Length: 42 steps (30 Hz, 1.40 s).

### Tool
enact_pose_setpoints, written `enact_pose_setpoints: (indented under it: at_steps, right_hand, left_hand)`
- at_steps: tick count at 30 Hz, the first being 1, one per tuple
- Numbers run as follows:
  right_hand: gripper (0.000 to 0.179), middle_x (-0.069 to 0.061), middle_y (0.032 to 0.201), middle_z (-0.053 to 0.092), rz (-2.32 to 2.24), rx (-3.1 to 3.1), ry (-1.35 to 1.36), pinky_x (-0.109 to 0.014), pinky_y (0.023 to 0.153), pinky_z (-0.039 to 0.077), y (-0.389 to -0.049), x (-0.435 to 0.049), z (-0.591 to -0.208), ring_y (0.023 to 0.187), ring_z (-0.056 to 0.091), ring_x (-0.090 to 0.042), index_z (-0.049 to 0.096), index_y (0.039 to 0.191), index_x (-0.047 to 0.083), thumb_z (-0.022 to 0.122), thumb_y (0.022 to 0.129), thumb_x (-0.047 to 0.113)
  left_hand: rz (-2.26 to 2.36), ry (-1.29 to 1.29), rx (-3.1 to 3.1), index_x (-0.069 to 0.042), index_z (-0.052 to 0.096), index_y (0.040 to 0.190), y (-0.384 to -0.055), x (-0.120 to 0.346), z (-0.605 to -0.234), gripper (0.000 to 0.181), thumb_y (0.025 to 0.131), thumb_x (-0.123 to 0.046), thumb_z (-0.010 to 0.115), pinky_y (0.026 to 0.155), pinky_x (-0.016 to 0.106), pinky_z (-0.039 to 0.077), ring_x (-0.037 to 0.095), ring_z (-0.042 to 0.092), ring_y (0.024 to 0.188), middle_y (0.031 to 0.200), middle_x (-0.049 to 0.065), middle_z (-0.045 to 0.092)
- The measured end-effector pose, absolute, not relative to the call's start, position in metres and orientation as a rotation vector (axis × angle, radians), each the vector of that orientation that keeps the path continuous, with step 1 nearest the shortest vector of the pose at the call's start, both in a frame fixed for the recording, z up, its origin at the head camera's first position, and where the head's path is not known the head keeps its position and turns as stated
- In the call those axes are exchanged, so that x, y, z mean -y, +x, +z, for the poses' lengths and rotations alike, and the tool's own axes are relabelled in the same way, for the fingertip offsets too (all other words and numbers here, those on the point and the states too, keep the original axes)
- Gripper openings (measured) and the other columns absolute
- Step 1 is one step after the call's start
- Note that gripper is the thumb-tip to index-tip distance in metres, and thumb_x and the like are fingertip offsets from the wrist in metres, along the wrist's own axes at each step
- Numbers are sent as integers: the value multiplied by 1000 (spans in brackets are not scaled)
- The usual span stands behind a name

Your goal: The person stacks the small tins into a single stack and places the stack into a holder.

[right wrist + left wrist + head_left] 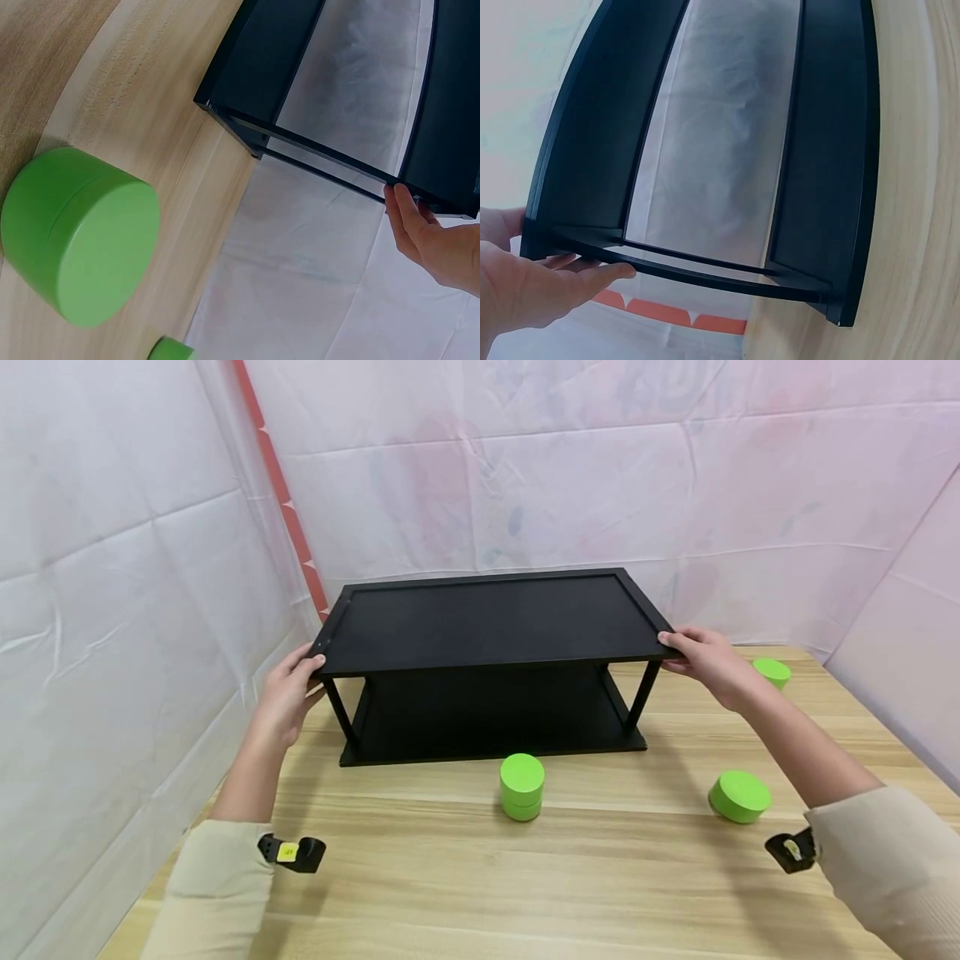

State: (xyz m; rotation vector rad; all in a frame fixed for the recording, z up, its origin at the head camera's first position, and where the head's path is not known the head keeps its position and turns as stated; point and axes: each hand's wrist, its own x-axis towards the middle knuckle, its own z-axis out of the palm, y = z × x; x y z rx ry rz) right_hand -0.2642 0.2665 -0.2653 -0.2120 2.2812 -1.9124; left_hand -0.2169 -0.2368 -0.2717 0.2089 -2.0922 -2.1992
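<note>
A black two-tier rack [487, 618] stands at the back of the wooden table, its two boards joined by thin posts at the corners. At the near left corner of the top board, my left hand [288, 693] grips the edge, thumb on top and fingers beneath. My right hand [708, 664] holds the opposite near corner in the same way. In the left wrist view, the fingers of my left hand [544, 285] reach under the board beside a post. The right wrist view has my right hand [439, 244] at the board's end, fingertips near a post.
A green round lidded box [521, 787] stands in front of the rack. Another green round box [740, 797] is near my right forearm, and a third [772, 672] lies farther back, partly behind that arm. White sheets [585, 485] hang behind and at both sides of the table.
</note>
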Motion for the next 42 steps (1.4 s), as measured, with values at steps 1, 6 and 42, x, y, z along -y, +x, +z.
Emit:
enact_pose_setpoints:
  at_steps: [1, 6, 42]
  right_hand:
    - [29, 5, 86, 55, -1915, -2279, -213, -16, 79, 48, -264, -267, -265, 81, 58, -1, 39, 110, -5, 45, 97, 20]
    - [22, 3, 86, 55, -1984, -2228, -224, -17, 78, 48, -262, -270, -265, 79, 59, -3, 44, 103, -2, 48, 96, 18]
    - [18, 3, 84, 58, -2047, -2210, -207, -17, 75, 50, -255, -293, -265, 78, 59, -5, 49, 98, 1, 51, 95, 19]
  left_hand:
    - [-2200, 209, 2093, -11, 24, 146, -217, 237, -272, 55, 97, -22, 45, 106, 40, 25, 18, 44, 111, 130, 10, 36]
    - [-2213, 216, 2083, -10, 26, 146, -222, 234, -271, 54, 97, -21, 46, 105, 39, 27, 15, 47, 104, 125, 8, 38]
    - [-2257, 219, 2066, -10, 27, 145, -247, 215, -272, 52, 97, -17, 45, 104, 37, 29, 16, 46, 103, 122, 9, 41]
